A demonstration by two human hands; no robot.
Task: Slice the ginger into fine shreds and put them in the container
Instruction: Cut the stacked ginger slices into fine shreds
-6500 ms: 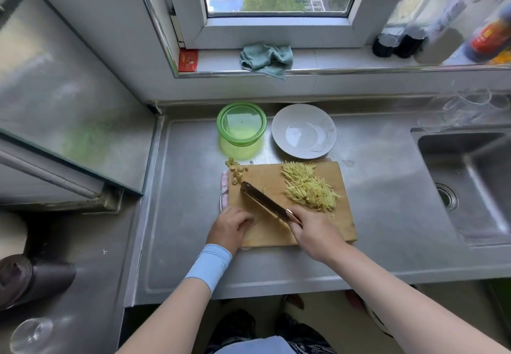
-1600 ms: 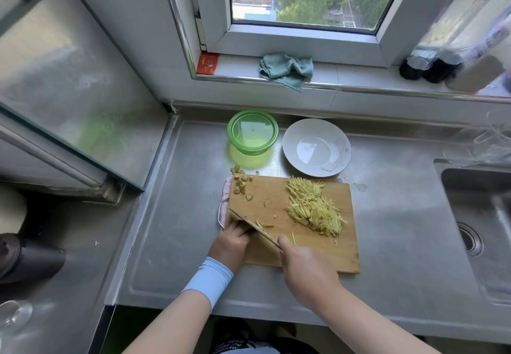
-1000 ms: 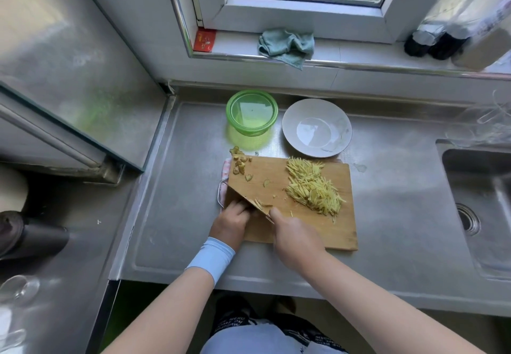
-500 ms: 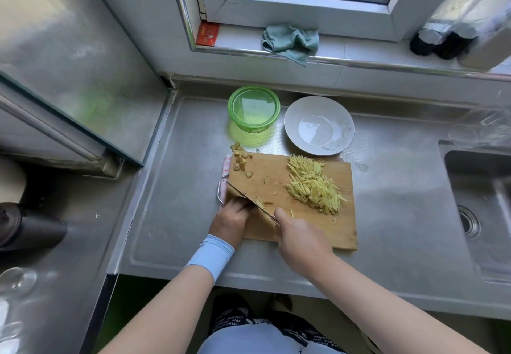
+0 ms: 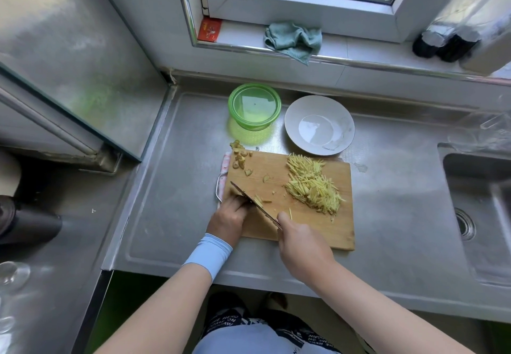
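A wooden cutting board (image 5: pixel 304 226) lies on the steel counter. A heap of fine ginger shreds (image 5: pixel 311 183) covers its right half, and ginger scraps (image 5: pixel 240 157) lie at its far left corner. My right hand (image 5: pixel 302 243) grips a knife (image 5: pixel 254 206), the blade standing edge-down across the board's left part. My left hand (image 5: pixel 231 216) presses curled fingers on a small piece of ginger (image 5: pixel 258 200) right against the blade; most of that piece is hidden. The green container (image 5: pixel 254 106) stands behind the board, nothing visible in it.
A white plate (image 5: pixel 319 125) sits beside the green container. A sink (image 5: pixel 481 215) lies to the right. A teal cloth (image 5: pixel 293 39) and dark bottles (image 5: pixel 442 44) are on the window sill. A steel panel (image 5: pixel 69 49) rises at the left.
The knife has kept chopping beside my left fingers at the board's left part, and a few more shreds lie by the blade. The heap of shreds has stayed put.
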